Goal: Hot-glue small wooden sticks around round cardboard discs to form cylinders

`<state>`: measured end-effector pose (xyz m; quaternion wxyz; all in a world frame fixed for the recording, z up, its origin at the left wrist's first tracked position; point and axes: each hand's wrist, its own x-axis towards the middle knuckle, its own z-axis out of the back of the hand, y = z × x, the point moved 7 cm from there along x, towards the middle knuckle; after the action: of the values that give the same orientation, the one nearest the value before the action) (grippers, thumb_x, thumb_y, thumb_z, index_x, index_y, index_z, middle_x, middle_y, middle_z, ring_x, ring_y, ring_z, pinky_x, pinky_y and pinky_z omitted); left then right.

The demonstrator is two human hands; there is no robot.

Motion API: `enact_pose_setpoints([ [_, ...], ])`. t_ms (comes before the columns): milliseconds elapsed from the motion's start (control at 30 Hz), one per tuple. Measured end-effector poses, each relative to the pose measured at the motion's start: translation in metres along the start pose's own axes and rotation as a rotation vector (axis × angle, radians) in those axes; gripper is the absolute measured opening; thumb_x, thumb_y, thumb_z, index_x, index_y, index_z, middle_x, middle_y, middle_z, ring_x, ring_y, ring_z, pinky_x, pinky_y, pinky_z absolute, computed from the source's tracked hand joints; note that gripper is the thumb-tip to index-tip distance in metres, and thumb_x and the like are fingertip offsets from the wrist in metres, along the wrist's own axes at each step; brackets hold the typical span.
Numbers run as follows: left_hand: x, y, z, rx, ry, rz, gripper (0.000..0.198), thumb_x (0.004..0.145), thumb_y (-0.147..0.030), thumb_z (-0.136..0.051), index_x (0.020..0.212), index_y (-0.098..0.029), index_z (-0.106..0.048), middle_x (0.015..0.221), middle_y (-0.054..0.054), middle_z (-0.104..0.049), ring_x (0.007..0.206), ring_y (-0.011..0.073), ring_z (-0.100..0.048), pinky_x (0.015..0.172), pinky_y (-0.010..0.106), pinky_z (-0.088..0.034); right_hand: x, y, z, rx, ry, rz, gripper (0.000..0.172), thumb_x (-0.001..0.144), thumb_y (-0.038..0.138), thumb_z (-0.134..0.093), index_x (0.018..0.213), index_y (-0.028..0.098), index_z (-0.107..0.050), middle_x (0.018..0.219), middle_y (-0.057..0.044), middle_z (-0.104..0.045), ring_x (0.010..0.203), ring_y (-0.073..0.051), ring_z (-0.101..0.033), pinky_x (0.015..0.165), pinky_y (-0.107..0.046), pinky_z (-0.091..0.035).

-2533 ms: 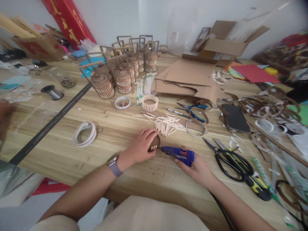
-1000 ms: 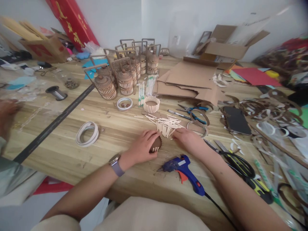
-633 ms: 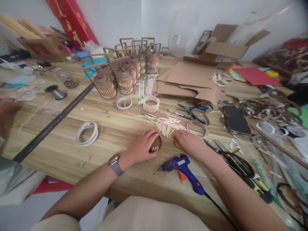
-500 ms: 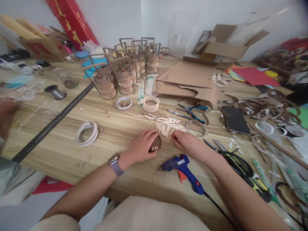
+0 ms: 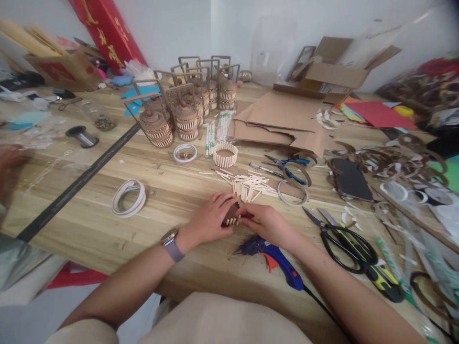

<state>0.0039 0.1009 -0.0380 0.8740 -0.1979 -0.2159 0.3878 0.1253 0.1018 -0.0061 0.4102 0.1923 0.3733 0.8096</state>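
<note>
My left hand (image 5: 214, 217), with a watch at the wrist, grips a small brown disc (image 5: 230, 215) that has short pale sticks standing along its rim. My right hand (image 5: 258, 220) has its fingertips pinched at the right side of this disc; anything between them is too small to make out. Just beyond both hands lies a loose pile of pale sticks (image 5: 251, 184). Behind the pile stands a ring of upright sticks on a brown base (image 5: 225, 155). A blue glue gun (image 5: 276, 255) rests partly under my right hand and forearm.
Lidded stick baskets (image 5: 186, 119) stand at the back beside flat cardboard (image 5: 283, 112). Black scissors (image 5: 344, 243), a yellow cutter (image 5: 383, 282), pliers (image 5: 294, 161) and brown strips lie on the right. White tape rolls (image 5: 128, 198) are left. Another person's hand (image 5: 10, 157) is at the far left.
My right hand has moved left from beside the stick pile to the rim of the brown disc. My left hand has stayed in place, holding the disc.
</note>
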Motion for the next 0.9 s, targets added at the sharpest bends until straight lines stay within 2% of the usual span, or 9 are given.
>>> enact_pose_setpoints([
  [400, 0.001, 0.000, 0.000, -0.002, 0.017, 0.008, 0.073, 0.074, -0.021, -0.068, 0.142, -0.018, -0.040, 0.142, 0.014, -0.048, 0.133, 0.0334, -0.041, 0.114, 0.055, -0.034, -0.001, 0.004, -0.010, -0.208, 0.019, 0.098, 0.015, 0.090, 0.007, -0.053, 0.092, 0.019, -0.061, 0.090, -0.005, -0.071, 0.083, -0.018, -0.065, 0.074, -0.027, -0.048],
  [667, 0.001, -0.001, 0.001, -0.005, 0.021, 0.012, 0.073, 0.072, -0.021, -0.069, 0.140, -0.013, -0.042, 0.141, 0.015, -0.049, 0.132, 0.0331, -0.041, 0.116, 0.051, -0.035, -0.001, 0.007, -0.010, -0.348, -0.064, 0.213, 0.015, 0.090, 0.006, -0.051, 0.087, 0.019, -0.060, 0.085, -0.007, -0.068, 0.084, -0.022, -0.061, 0.077, -0.033, -0.048],
  [900, 0.002, -0.001, 0.002, 0.006, 0.003, 0.010, 0.070, 0.074, -0.023, -0.071, 0.138, -0.012, -0.044, 0.140, 0.016, -0.051, 0.130, 0.0334, -0.043, 0.114, 0.052, -0.036, -0.002, 0.010, -0.012, -0.418, -0.073, 0.251, 0.013, 0.090, 0.007, -0.053, 0.086, 0.016, -0.061, 0.082, -0.008, -0.067, 0.081, -0.024, -0.059, 0.077, -0.037, -0.048],
])
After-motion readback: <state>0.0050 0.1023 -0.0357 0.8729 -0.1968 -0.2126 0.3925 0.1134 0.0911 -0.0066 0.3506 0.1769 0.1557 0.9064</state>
